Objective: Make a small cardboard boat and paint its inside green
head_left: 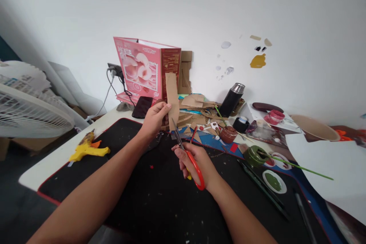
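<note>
Pinched in my left hand [157, 116] is a long strip of brown cardboard [172, 91], held upright above the black mat. My right hand [197, 160] grips a pair of scissors [198, 169] with red-orange handles and a bit of yellow by the lower loop. The scissor blades point up and left, and their tips are at the strip's lower end. Whether the blades are cutting into the cardboard I cannot tell. Behind the strip lies a heap of cardboard scraps [193, 101].
A yellow glue gun [88, 148] lies at the left, near a white fan [28, 110]. A pink box [140, 65], a phone [142, 107] and a black thermos [231, 100] stand or lie at the back. Paint jars [254, 155] and brushes are at the right.
</note>
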A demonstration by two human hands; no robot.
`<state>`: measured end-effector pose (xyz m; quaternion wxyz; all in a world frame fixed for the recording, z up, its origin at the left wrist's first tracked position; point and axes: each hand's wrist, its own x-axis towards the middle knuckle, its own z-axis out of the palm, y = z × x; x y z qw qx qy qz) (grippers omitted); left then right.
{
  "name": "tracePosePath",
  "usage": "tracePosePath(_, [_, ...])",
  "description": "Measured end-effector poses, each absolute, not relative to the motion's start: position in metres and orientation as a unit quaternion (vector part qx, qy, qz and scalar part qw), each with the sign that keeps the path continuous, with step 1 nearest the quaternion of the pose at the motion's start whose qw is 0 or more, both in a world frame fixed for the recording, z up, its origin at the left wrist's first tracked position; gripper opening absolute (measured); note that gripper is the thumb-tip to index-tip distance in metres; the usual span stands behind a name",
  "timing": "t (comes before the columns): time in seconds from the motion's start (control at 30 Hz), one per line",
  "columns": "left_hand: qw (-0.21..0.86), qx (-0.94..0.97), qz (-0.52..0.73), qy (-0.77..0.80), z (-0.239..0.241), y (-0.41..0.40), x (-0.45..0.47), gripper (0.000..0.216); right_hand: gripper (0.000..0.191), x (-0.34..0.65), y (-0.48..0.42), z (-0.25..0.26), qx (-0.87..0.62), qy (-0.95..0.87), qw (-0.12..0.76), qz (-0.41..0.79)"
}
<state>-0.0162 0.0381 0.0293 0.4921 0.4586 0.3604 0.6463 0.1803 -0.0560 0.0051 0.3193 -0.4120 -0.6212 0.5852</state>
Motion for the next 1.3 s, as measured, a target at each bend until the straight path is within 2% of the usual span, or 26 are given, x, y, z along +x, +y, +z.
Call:
tracePosePath(0.43, [0.497,0.466,0.63,0.373,0.0278,0.0381,-0.0165,0.06,0.07,0.1805,-0.0551,0.0049,-0.411,-0.622,0.316,0.587])
tracePosePath(1.3, [0.496,0.461,0.629,0.383,0.0283,0.0371,-0.0152,0.061,0.066,0.1799,-0.0556,0.0038,-0.413,-0.632,0.316,0.575])
